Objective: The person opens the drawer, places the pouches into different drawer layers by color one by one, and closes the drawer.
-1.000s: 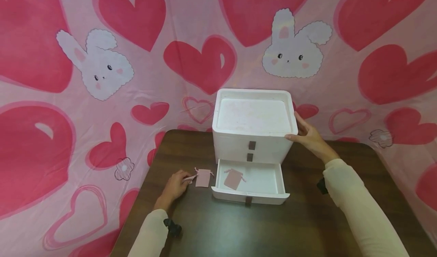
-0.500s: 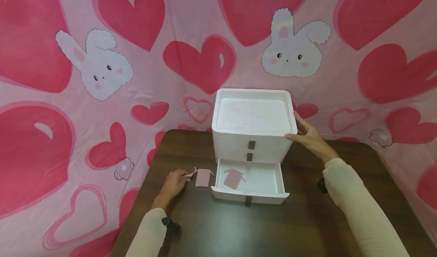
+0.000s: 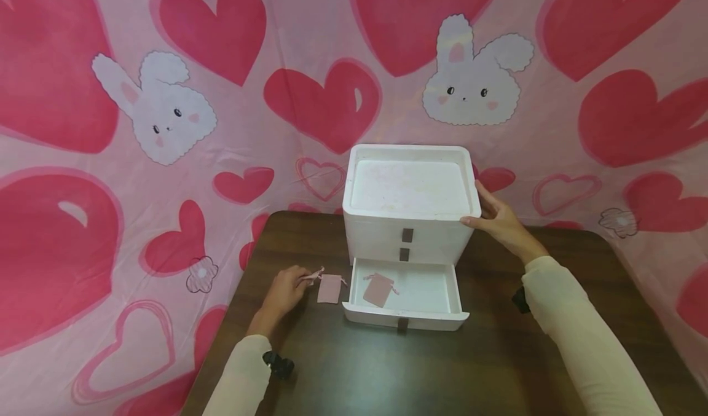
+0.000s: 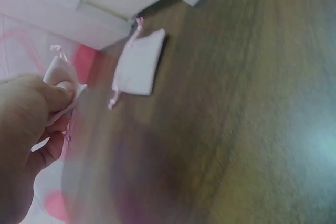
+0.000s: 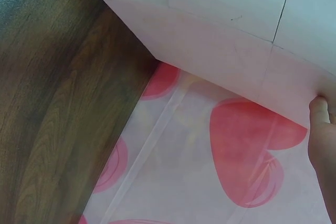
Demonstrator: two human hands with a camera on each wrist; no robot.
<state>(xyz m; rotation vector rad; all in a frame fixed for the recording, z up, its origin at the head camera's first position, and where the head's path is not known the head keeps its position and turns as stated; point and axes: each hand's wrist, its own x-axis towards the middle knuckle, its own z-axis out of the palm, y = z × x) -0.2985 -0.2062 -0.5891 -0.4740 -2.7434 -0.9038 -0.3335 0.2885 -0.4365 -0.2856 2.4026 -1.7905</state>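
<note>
Item 1: white drawer unit (image 3: 409, 213) on the dark wooden table (image 3: 420, 373), 3 drawers, top tray recessed. Bottom drawer (image 3: 406, 299) pulled out; contents: 1 pink drawstring pouch (image 3: 378, 289), lying flat at its left side.

Item 2: second pink pouch (image 3: 329, 288) flat on the table, just left of the open drawer.

Item 3: your left hand (image 3: 283, 293), beside that pouch, fingers curled, pinching a small pale pink piece (image 4: 59, 74).

Item 4: your right hand (image 3: 498, 219), fingers extended, resting against the unit's upper right edge.
</note>
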